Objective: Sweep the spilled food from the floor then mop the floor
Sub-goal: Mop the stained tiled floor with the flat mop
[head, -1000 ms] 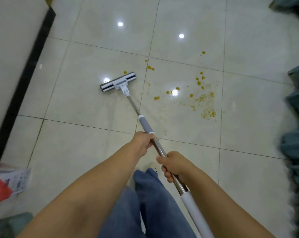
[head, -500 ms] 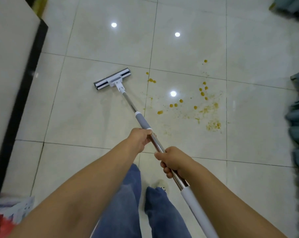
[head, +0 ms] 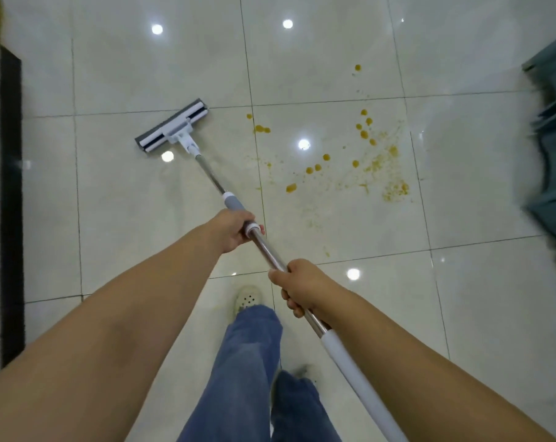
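Spilled food (head: 366,161) between mop (head: 268,250) and blurred blue-grey fabric (head: 554,154)

floor tiles (head: 117,202): glossy, smooth, reflective | mop pole (head: 267,250): polished metal | mop head (head: 171,129): white plastic | trousers (head: 248,362): blue denim cloth

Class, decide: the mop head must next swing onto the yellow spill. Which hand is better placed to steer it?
Left, probably. The left hand grips the pole at the grey collar, nearest the mop head; the right hand holds further back, near the white grip, suiting a pivot.
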`<state>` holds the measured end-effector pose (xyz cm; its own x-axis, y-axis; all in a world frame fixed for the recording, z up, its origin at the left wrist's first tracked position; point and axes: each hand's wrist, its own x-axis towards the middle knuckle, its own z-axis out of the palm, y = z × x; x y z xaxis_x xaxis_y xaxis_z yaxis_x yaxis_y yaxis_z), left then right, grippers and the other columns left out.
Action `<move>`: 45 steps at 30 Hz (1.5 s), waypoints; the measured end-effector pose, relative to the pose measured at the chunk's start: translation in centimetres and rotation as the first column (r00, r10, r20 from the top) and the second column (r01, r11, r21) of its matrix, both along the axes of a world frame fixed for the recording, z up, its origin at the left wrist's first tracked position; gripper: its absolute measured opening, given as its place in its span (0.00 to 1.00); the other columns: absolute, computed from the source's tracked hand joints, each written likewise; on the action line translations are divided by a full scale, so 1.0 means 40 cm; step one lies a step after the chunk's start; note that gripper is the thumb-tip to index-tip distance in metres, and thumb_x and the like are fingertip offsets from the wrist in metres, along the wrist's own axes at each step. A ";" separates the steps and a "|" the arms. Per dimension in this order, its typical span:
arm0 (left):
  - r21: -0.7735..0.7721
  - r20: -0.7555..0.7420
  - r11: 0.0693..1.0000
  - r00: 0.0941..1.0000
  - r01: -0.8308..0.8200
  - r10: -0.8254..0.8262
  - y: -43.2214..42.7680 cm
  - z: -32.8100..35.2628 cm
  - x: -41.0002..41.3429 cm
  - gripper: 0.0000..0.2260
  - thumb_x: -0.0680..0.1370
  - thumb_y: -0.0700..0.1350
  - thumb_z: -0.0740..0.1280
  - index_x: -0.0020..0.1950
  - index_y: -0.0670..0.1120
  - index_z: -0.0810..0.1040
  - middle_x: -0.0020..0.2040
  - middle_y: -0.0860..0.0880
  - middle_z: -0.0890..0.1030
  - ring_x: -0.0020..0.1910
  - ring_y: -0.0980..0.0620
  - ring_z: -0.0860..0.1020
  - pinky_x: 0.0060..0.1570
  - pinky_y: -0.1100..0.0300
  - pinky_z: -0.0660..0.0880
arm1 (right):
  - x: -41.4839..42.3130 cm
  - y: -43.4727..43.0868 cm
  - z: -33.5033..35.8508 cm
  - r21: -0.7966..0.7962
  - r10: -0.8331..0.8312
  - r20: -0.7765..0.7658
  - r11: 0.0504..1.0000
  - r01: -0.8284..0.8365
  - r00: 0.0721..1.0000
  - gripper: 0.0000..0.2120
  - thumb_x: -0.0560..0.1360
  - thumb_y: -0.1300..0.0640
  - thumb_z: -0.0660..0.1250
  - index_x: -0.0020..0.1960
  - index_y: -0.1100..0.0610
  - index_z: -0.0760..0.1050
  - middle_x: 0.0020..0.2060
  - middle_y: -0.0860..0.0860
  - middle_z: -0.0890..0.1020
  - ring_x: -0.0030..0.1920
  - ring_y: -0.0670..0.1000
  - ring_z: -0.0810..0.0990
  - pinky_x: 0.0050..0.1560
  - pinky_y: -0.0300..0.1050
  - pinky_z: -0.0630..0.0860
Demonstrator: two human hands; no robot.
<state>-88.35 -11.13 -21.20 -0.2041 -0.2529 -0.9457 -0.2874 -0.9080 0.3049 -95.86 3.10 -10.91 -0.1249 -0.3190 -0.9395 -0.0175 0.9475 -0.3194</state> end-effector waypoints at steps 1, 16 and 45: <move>-0.037 0.037 0.998 0.998 0.048 -0.047 0.028 -0.011 0.005 0.13 0.77 0.35 0.63 0.60 0.33 0.65 0.53 0.36 0.73 0.38 0.46 0.77 0.35 0.53 0.81 | 0.005 0.031 -0.004 0.006 0.026 -0.020 1.000 -0.026 0.999 0.14 0.79 0.52 0.61 0.57 0.62 0.70 0.35 0.54 0.73 0.28 0.48 0.69 0.28 0.40 0.70; 0.208 -0.056 0.971 0.993 0.117 -0.108 0.926 0.071 0.085 0.20 0.77 0.31 0.63 0.69 0.32 0.66 0.42 0.42 0.74 0.42 0.47 0.75 0.54 0.54 0.73 | 0.085 0.974 0.128 0.116 0.190 -0.078 0.977 -0.181 0.979 0.07 0.77 0.51 0.62 0.48 0.52 0.66 0.36 0.52 0.72 0.29 0.48 0.70 0.25 0.38 0.70; 0.135 0.049 0.976 0.985 -0.173 0.168 0.748 0.131 0.323 0.20 0.80 0.37 0.62 0.71 0.36 0.63 0.67 0.39 0.72 0.66 0.43 0.73 0.59 0.48 0.72 | 0.280 0.717 0.136 0.099 0.338 -0.096 0.939 -0.329 0.936 0.10 0.79 0.50 0.60 0.53 0.57 0.67 0.35 0.54 0.72 0.29 0.49 0.71 0.26 0.40 0.71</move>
